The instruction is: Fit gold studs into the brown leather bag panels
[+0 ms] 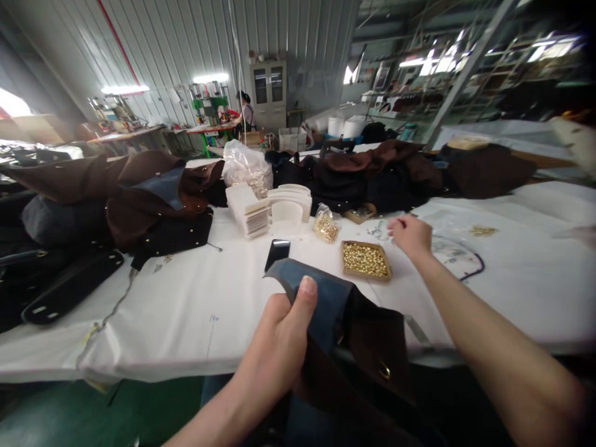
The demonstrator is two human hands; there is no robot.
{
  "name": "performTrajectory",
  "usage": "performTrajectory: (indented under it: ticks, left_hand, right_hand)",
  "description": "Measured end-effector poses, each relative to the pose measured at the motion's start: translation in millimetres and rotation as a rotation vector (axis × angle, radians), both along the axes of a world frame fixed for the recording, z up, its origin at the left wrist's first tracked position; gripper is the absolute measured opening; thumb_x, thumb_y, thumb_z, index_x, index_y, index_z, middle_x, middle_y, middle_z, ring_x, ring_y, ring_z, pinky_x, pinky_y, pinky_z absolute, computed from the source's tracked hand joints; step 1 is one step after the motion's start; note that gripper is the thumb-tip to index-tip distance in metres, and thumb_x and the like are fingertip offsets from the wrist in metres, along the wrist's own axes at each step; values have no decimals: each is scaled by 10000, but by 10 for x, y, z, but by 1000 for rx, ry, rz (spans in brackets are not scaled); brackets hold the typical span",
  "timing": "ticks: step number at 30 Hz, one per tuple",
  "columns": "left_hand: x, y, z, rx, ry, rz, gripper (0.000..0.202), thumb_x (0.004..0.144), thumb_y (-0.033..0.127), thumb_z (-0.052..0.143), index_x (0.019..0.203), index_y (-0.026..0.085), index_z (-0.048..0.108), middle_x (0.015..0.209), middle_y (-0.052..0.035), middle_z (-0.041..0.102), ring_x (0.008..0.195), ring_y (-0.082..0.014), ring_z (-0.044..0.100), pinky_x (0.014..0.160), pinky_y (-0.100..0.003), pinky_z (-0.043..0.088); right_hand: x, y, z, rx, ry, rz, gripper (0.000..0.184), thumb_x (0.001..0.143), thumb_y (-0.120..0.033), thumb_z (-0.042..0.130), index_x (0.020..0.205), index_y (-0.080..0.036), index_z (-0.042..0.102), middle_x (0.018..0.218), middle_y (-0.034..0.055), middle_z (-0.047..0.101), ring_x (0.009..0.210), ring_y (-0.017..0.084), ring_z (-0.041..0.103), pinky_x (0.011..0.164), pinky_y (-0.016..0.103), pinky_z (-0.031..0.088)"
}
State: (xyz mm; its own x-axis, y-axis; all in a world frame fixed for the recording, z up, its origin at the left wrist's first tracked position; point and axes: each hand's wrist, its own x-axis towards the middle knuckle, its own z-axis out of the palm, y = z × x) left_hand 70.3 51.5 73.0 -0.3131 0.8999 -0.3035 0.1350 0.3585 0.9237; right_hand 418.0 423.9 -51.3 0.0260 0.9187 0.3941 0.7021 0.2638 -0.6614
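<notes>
My left hand (279, 338) is closed on a dark blue and brown bag piece (354, 323) at the table's near edge, thumb pressed on its blue top. A gold eyelet shows on its brown flap. My right hand (410, 236) reaches out over the white table (186, 310), fingers curled down just right of a small cardboard tray of gold studs (365, 259). What its fingers hold, if anything, is hidden. A black phone (277, 252) lies between my hands.
Piles of brown and black bag pieces (153, 205) cover the table's left and back. White stacked cards (249, 211), a small bag of gold parts (325, 226) and a plastic bag (246, 166) sit mid-table. A person (246, 112) works at a far bench.
</notes>
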Motion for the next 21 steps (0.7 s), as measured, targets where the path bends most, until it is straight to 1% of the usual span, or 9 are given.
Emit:
performTrajectory:
  ticks: [3,5,8,10,12,14,17,19,21]
  left_hand:
    - [-41,45,-81,25,-32,4,834,941,1051,564,777,234,585,765,-27,619,765,-221,557,692,-356,371]
    - [-80,60,-150,48,-60,37,826,938,1038,601,784,227,603,779,-18,612,755,-206,534,677,-349,352]
    - [-124,71,-258,91,-131,71,795,953,998,651,784,221,613,793,-12,611,759,-196,529,668,-336,346]
    - [-136,68,-317,122,-199,77,767,959,961,695,770,222,615,771,-11,609,742,-192,523,654,-330,340]
    - [-135,55,-363,147,-241,86,745,955,927,740,740,227,597,732,-4,589,714,-185,501,643,-324,343]
    - [-128,29,-403,165,-259,91,737,956,903,763,712,235,569,694,4,562,692,-179,481,635,-320,352]
    - [-111,-26,-466,188,-268,103,724,955,884,780,705,237,572,670,5,555,676,-179,483,628,-317,369]
    - [-103,-59,-512,195,-279,97,721,946,887,787,711,235,588,663,2,559,672,-186,502,627,-319,386]
    - [-101,-76,-558,197,-292,89,721,939,899,783,732,229,620,663,-3,566,677,-197,531,628,-321,402]
  right_hand:
    - [-190,-572,425,15,166,33,432,1180,-623,568,1247,-226,726,1220,135,841,893,199,772,757,340,594]
    - [-357,-1170,708,62,286,219,377,1187,-625,627,1225,-265,731,1226,126,826,916,235,766,826,401,640]
    - [-593,-2085,938,125,28,447,244,1208,-507,647,1231,-296,766,1162,49,833,985,225,796,905,386,634]
    - [-722,-2514,918,17,-116,682,219,1228,-456,607,1287,-302,752,1244,31,833,1100,222,803,962,366,617]
    - [-843,-2751,798,-125,-225,778,237,1248,-428,546,1301,-286,728,1282,40,826,1129,229,792,950,367,596]
    - [-972,-2839,635,-172,-394,693,236,1248,-382,531,1204,-245,718,1172,64,823,1040,256,774,884,402,552]
    - [-1157,-2830,400,-60,-721,543,235,1230,-294,551,1061,-210,691,968,77,783,907,300,725,877,479,451]
    - [-1230,-2797,267,32,-861,539,247,1237,-261,518,1071,-197,689,929,79,772,905,320,717,905,504,399]
    - [-1245,-2769,141,101,-891,590,249,1247,-256,496,1092,-191,681,920,73,773,903,313,719,909,492,370]
